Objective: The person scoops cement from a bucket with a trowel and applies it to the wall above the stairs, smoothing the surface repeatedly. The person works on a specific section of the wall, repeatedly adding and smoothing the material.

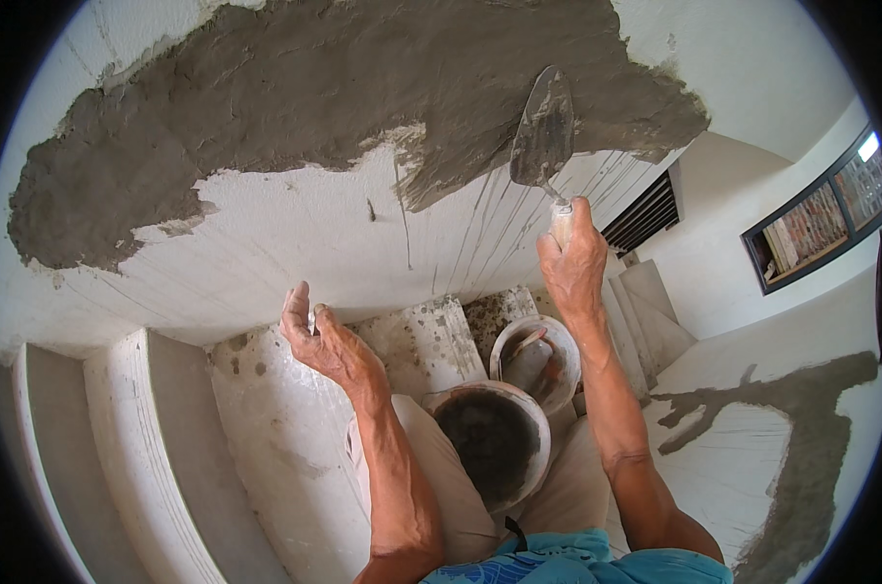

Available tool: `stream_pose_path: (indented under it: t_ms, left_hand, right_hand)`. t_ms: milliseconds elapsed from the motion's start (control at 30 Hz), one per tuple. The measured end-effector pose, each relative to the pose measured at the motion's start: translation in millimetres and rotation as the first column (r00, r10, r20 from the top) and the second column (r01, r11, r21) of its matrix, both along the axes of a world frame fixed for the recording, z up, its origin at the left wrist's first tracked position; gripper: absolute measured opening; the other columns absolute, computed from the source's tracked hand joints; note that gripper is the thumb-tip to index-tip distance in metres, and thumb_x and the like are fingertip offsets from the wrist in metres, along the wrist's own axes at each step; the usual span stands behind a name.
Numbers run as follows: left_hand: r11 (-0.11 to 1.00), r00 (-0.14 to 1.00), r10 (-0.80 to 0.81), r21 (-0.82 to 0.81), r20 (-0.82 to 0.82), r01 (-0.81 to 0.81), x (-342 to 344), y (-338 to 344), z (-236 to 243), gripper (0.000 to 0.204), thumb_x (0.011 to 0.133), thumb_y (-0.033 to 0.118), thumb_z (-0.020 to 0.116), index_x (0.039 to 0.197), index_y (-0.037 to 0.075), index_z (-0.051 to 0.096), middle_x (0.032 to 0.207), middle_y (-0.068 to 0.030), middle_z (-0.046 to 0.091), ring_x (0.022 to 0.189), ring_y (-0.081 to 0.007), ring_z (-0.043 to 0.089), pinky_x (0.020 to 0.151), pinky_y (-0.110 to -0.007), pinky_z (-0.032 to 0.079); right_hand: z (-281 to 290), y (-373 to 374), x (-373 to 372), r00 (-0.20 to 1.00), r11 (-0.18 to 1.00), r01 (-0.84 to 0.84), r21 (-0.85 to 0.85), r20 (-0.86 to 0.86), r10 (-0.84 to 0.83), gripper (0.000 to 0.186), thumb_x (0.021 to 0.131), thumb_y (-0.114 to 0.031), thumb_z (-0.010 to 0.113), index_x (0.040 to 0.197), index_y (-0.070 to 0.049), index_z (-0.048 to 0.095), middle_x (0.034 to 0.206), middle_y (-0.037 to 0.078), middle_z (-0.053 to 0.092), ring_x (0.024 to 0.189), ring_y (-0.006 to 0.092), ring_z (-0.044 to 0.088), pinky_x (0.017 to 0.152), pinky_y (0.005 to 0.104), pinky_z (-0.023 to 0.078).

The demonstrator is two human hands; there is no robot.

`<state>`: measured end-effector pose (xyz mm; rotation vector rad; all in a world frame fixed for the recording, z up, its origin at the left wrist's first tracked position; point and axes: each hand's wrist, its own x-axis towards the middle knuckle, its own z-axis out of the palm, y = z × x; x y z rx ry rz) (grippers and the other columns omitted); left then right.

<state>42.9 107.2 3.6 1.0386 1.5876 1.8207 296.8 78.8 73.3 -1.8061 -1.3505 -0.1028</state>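
My right hand [574,261] is wrapped round the pale handle of a pointed trowel [544,131]. The trowel's blade points up the wall over the lower edge of a broad patch of grey mortar [295,88]; whether it touches the wall I cannot tell. My left hand [329,346] is raised in front of the bare white wall, lower and to the left, fingers curled in. A small pale edge shows between its fingers, too little to name. Between my knees stands a bucket [540,419] of dark wet mortar.
A second bucket [574,343] with cloudy liquid and tools in it stands just behind the first. Steps [183,438] run along the left. A spattered ledge [426,336] lies below the wall. On the right are a dark-framed window [821,224] and another mortar-smeared wall [811,448].
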Motion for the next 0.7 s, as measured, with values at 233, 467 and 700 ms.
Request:
stream_pose_path:
  t_ms: [233,467,700]
  left_hand:
    - [0.999,0.999,-0.029,0.014,0.017,0.029,3.6,-1.0,3.1,0.042,0.091,0.006,0.046,0.130,-0.006,0.057,0.131,-0.0220,0.056,0.128,-0.0316,0.052,0.109,-0.044,0.041]
    - [1.000,1.000,-0.030,0.006,0.004,0.030,-0.9,-0.1,-1.7,0.044,0.090,0.011,0.048,0.130,-0.006,0.056,0.132,-0.0230,0.056,0.130,-0.0328,0.052,0.109,-0.046,0.041]
    - [0.999,0.999,-0.048,0.016,-0.004,0.049,-0.6,1.0,-4.3,0.048,0.091,0.016,0.049,0.133,-0.006,0.054,0.133,-0.0239,0.056,0.131,-0.0359,0.051,0.110,-0.048,0.041]
  right_hand:
    - [-9.4,-25.6,-16.9,0.976,0.989,-0.133,-0.067,0.165,0.143,0.026,0.077,0.003,0.062,0.100,0.000,0.050,0.080,0.024,0.062,0.073,0.0445,0.065,0.063,0.0494,0.050]
    - [-2.1,-1.9,-7.1,0.997,0.997,-0.002,0.072,0.080,-0.004,0.029,0.076,0.005,0.061,0.102,0.000,0.049,0.076,0.023,0.060,0.073,0.0440,0.064,0.063,0.0496,0.049]
    - [-32.8,16.3,-26.4,0.991,0.999,-0.031,0.039,0.128,0.026,0.030,0.079,0.002,0.067,0.103,-0.002,0.049,0.082,0.020,0.063,0.073,0.0422,0.066,0.065,0.0483,0.053]
